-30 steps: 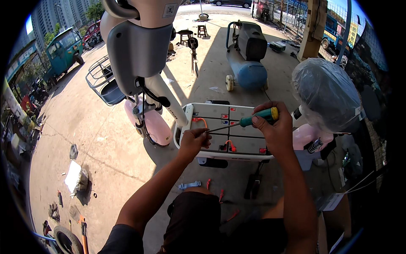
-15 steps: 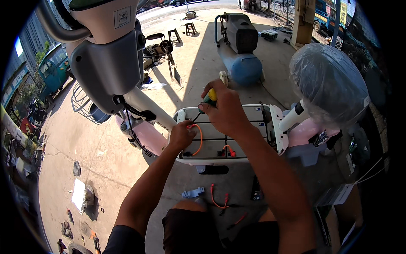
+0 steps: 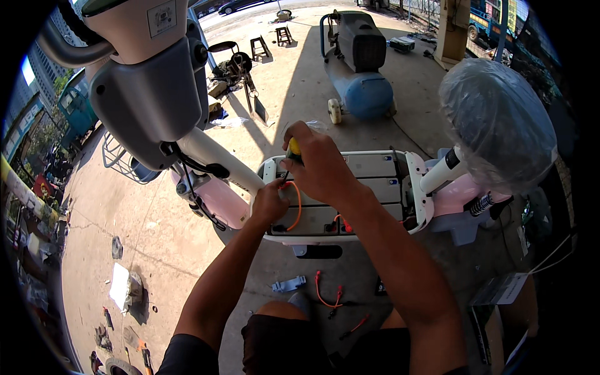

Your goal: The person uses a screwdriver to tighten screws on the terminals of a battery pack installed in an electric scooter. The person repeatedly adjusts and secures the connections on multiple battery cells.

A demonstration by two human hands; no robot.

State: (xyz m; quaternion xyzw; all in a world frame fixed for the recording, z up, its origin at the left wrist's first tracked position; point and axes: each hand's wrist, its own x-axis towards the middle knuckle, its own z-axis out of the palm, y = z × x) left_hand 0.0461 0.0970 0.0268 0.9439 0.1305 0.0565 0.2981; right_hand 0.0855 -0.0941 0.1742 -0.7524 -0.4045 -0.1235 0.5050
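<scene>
A white-framed scooter deck (image 3: 423, 187) holds several grey batteries (image 3: 375, 190). My right hand (image 3: 312, 159) grips a green and yellow screwdriver (image 3: 294, 148), held upright over the left battery terminals. My left hand (image 3: 272, 199) is closed at the end of an orange cable (image 3: 299, 209), just under the screwdriver, its fingertips partly hidden. The cable loops to a lower battery. A red terminal connector (image 3: 347, 225) shows right of it, partly behind my right arm. On the ground below lie a light blue plastic part (image 3: 289, 284) and loose red cables (image 3: 325, 301).
The scooter's steering column (image 3: 222, 164) rises at left, its bagged seat (image 3: 497, 125) at right. A blue air compressor (image 3: 365, 94) stands behind the deck, with stools (image 3: 284, 34) farther back. Scattered tools (image 3: 147, 357), a tyre (image 3: 122, 365) and a white box (image 3: 120, 284) lie at lower left.
My right hand has moved left and up, tipping the screwdriver from nearly level to upright over the left terminal. My left hand has shifted down and left to the orange cable's end. The view has shifted.
</scene>
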